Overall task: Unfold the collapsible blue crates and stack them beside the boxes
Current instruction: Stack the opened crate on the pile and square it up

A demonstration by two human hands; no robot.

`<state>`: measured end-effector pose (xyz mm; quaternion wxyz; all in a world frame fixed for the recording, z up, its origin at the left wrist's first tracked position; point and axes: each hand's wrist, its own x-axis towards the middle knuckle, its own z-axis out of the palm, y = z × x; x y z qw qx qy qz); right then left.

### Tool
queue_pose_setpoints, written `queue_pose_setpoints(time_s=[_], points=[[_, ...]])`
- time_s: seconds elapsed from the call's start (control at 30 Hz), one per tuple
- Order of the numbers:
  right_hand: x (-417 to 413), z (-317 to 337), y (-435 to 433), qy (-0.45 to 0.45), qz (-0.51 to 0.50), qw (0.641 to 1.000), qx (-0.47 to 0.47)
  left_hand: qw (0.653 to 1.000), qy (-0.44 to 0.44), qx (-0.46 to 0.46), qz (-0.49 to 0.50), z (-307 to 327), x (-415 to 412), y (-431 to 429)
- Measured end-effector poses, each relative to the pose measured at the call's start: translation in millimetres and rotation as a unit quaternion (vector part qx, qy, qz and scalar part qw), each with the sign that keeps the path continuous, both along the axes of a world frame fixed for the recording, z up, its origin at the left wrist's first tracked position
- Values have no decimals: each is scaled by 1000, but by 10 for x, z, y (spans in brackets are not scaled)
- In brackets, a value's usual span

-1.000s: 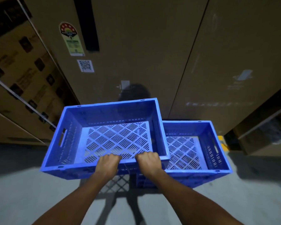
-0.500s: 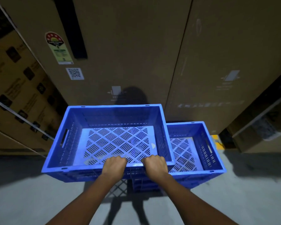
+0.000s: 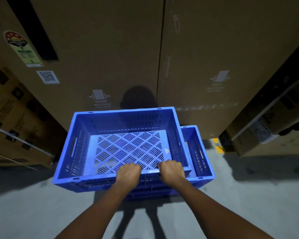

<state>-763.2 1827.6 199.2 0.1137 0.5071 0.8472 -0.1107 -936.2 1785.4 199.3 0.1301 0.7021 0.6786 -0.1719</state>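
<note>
both hands, left hand [image 3: 128,173] and right hand [image 3: 172,171], had fingers closed on the near rim of the empty upper crate [image 3: 121,145], held above the lower crate [image 3: 199,152], also empty, near the boxes [image 3: 110,49].

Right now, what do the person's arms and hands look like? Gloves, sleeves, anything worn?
Both arms are bare from the bottom edge of the frame up to the hands: no sleeves in view. The left hand and right hand carry no gloves. No watch, band or ring shows on the wrists or on the backs of the hands. The fingertips are hidden from view.
</note>
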Motion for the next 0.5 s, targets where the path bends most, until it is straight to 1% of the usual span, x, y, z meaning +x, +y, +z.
queue_pose_setpoints(time_s=[0.13, 0.27, 0.5], points=[[368, -22, 135, -3, -17, 1000, -6, 1000, -3, 6, -14, 12, 382, 126], [702, -49, 232, -8, -26, 1000, -5, 1000, -9, 8, -6, 15, 716, 216], [1124, -76, 381, -22, -27, 999, -4, 1000, -23, 5, -10, 12, 1129, 356]])
